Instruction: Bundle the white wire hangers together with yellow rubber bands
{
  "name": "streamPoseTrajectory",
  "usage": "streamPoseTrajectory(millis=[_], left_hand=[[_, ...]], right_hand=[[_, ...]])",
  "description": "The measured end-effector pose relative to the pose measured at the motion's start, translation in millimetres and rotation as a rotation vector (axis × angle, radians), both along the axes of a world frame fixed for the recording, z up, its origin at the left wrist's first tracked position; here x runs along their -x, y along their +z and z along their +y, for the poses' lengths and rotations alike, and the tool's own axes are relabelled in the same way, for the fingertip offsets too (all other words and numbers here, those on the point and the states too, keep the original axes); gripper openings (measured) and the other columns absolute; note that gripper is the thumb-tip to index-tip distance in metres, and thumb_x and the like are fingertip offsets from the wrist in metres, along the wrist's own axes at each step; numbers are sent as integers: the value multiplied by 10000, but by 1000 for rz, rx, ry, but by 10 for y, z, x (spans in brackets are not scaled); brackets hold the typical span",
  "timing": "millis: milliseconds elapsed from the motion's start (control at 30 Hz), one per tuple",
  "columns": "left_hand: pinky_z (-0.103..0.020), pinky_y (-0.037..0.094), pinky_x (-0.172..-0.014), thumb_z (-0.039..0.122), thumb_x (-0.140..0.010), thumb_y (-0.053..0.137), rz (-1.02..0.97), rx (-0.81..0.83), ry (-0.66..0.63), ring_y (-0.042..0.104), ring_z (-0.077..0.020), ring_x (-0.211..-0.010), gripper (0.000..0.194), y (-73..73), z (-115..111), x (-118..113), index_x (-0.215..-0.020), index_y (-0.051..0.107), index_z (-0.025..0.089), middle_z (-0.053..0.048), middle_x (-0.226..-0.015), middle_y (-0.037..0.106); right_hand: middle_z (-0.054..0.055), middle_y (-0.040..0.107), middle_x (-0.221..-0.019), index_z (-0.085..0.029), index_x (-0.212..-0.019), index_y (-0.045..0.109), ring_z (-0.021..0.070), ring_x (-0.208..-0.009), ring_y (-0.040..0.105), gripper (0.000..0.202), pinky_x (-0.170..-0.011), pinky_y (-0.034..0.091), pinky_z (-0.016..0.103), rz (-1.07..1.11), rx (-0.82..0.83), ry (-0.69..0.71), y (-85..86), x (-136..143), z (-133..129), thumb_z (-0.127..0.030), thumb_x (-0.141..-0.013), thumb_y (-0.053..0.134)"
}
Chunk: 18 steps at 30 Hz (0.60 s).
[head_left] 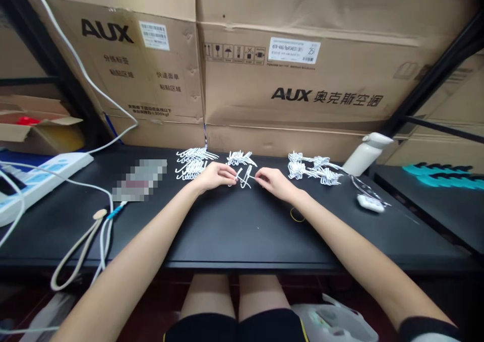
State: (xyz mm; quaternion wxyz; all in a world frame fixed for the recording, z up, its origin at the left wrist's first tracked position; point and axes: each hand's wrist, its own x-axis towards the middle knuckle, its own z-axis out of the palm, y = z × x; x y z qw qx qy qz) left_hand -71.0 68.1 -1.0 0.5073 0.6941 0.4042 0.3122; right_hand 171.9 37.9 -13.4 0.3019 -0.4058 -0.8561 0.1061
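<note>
Mid-frame, the bare left hand and bare right hand pinch slender white hooked rods, whose crowded ends could snag if tugged.

Brown AUX cardboard fills the upper frame, a black post slanting at upper right; a black tabletop crosses the middle, dark reddish floor below.

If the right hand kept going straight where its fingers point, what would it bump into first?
The right hand points across towards the left hand, but first it would probably meet the small white hooked pieces between them. Depth is hard to tell from one picture.
</note>
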Motion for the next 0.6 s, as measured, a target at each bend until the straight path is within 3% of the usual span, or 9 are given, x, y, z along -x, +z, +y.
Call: streamPoseTrajectory(millis=[400, 500, 600], left_hand=[[-399, 514, -859, 311, -551, 801, 35, -2, -108, 682, -221, -830, 434, -1, -8, -44, -913, 677, 107, -96, -836, 726], [-326, 538, -702, 334, -556, 792, 132, -60, -63, 667, -198, -766, 453, 53, -5, 0, -936, 667, 119, -108, -895, 710], [-248, 472, -504, 363, -541, 792, 241, -119, -12, 626, -154, -653, 517, 139, -22, 43, -981, 646, 135, -129, -1041, 666]], right_hand=[[40, 638, -782, -159, -824, 636, 127, -655, 551, 151, -633, 433, 245, 48, 4, 39, -67, 121, -44, -267, -861, 538], [39, 644, -782, -159, -856, 646, 123, -627, 543, 169, -612, 441, 244, 80, 39, 29, -76, 116, -43, -305, -843, 563], [42, 651, -785, -155, -872, 655, 116, -600, 529, 193, -606, 445, 245, 114, 62, 15, -91, 124, -33, -324, -835, 568]])
